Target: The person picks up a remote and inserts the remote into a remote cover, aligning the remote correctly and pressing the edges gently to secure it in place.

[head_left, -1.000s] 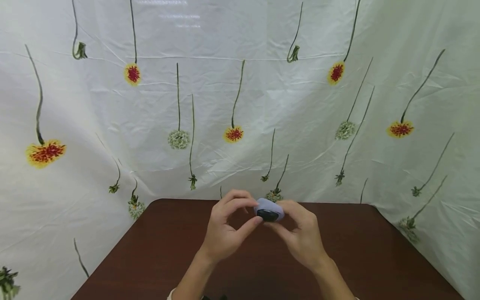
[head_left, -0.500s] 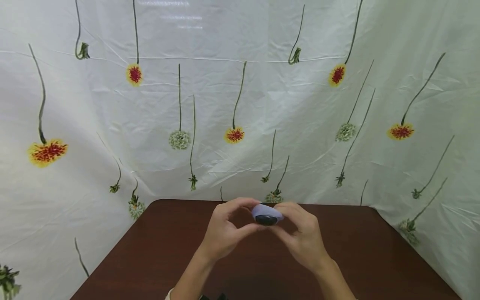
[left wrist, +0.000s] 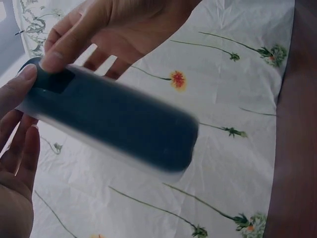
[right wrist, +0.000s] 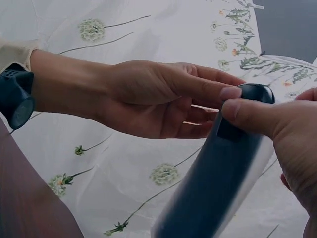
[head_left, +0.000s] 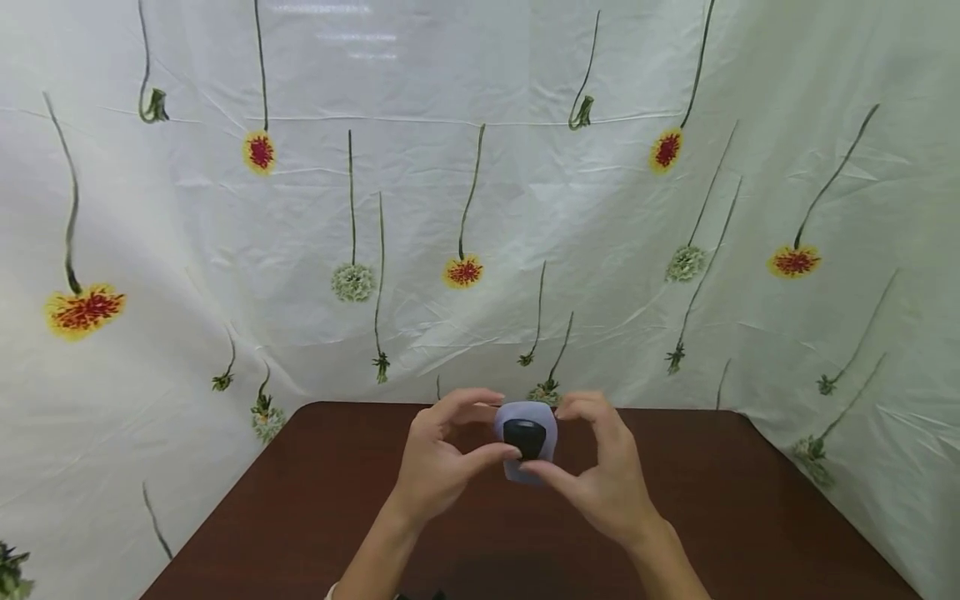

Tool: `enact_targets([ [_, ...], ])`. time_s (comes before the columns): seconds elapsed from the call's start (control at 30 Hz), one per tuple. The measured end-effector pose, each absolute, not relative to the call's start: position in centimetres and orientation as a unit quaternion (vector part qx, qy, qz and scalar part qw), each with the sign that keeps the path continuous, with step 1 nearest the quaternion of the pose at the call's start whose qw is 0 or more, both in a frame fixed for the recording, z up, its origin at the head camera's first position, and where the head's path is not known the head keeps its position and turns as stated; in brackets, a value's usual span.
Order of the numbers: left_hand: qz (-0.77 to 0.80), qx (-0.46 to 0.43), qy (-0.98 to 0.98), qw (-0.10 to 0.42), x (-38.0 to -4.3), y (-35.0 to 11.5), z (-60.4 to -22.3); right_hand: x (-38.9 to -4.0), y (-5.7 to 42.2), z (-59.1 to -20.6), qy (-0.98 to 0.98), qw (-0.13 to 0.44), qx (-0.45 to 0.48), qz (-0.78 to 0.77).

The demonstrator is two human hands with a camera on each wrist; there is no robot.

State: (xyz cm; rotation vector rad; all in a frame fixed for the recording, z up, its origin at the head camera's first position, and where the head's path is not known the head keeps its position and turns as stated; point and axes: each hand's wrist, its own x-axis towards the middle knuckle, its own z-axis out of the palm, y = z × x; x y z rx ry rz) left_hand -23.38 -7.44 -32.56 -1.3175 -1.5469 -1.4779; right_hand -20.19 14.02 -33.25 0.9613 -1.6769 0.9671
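A long, rounded lavender object with a dark panel is held up over the table in the head view, one end facing the camera. In the left wrist view its long dark face shows, slightly blurred. The left hand holds it from the left, thumb on the dark end and fingers curled at the upper side. From the right, the right hand holds it, its thumb low on the near end and its fingers at the upper right corner. Both thumbs lie close together on the end in the right wrist view. I cannot tell the object's kind.
A dark brown table lies below the hands. A white cloth printed with flowers hangs behind and at both sides. A dark wrist camera sits on the left wrist by a pale sleeve.
The lavender object has been tilted, so more of its dark-panelled face now shows in the head view. The fingers have shifted along its edges; the hands stay close to the same place.
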Motion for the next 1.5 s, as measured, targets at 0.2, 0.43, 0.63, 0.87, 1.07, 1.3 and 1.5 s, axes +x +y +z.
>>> enact_targets([
  [0.2,-0.539,-0.507,-0.586,0.330,-23.0,-7.7,-32.3,-19.9,14.3,-32.6,-0.652,0.493,0.426,0.387],
  [0.43,-0.525,-0.547,-0.573,0.310,-22.4,-7.6,-31.9,-18.9,15.1,-32.0,-0.652,0.445,0.457,0.410],
  [0.63,-0.516,-0.566,-0.571,0.297,-22.4,-7.4,-31.8,-18.7,15.7,-31.6,-0.650,0.411,0.483,0.419],
  [0.87,-0.485,-0.577,-0.576,0.317,-22.5,-7.2,-32.0,-18.7,15.8,-31.5,-0.657,0.439,0.477,0.385],
  [1.07,-0.441,-0.569,-0.591,0.364,-22.6,-7.0,-32.1,-18.6,14.6,-31.9,-0.688,0.486,0.415,0.345],
  [1.3,-0.397,-0.552,-0.614,0.401,-22.5,-6.9,-32.2,-19.1,13.3,-32.4,-0.676,0.531,0.364,0.358],
  [1.5,-0.396,-0.538,-0.616,0.418,-22.7,-6.6,-32.3,-19.1,12.5,-32.8,-0.670,0.550,0.334,0.369],
])
